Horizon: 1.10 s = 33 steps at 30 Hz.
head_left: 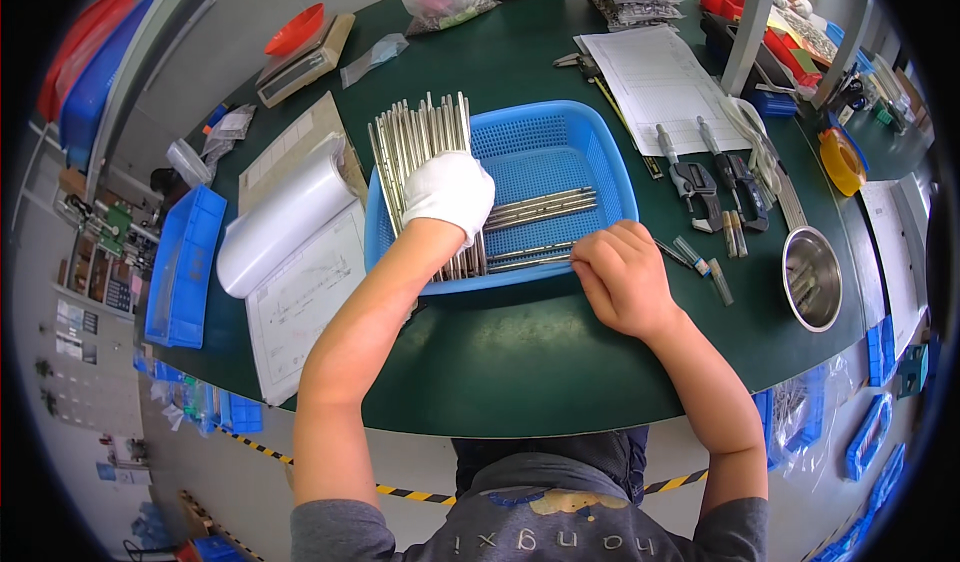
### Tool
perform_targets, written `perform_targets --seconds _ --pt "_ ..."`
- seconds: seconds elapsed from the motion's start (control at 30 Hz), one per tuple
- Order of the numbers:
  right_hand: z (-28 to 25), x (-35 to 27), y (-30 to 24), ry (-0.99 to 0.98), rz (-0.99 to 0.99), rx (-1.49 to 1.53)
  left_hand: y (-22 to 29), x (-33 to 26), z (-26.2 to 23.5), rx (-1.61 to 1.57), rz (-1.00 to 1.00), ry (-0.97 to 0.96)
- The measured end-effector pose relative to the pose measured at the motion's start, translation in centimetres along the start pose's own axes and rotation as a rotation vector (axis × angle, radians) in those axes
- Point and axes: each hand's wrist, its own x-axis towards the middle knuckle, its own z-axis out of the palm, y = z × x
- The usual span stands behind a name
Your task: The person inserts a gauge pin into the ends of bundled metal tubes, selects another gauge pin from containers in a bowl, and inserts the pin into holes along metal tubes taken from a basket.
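A blue perforated plastic basket (605, 152) sits in front of me on the table. Many slim metal rods (415, 127) stand packed along its left side, slanting upward. My left hand (450, 190), in a white glove, is closed against this bundle; its fingertips are out of sight. Several more rods (545, 207) lie flat across the basket's floor. At the front right rim, my bare right hand (625, 277) has its fingers curled in a pinch at the end of a lying rod (530, 257). The exact contact under those fingers is partly hidden.
Right of the basket lie two micrometers (692, 184), small glass vials (720, 280) and a steel bowl (812, 280). A plastic-wrapped roll (290, 217), drawings (310, 302) and a blue tray (187, 267) occupy the left. Behind stand a scale (308, 62) and paper sheets (660, 82).
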Motion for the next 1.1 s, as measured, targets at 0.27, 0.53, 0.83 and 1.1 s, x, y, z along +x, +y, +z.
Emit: perform_targets --seconds 0.27,0.53,0.83,1.1 --pt "0.1 0.1 -0.2 -0.004 0.005 -0.012 -1.9 -0.5 -1.1 -0.976 -0.096 0.099" --pt "-0.1 0.2 0.0 0.075 0.024 0.026 -1.7 -5.7 -4.8 -2.004 0.018 -0.333" --pt "-4.0 7.5 -2.2 0.479 -0.028 0.008 0.3 -8.9 -5.4 -2.02 0.133 -0.422" --pt "-3.9 10.2 -3.5 0.453 -0.053 -0.213 0.0 -9.0 -5.8 -2.196 0.209 -0.576"
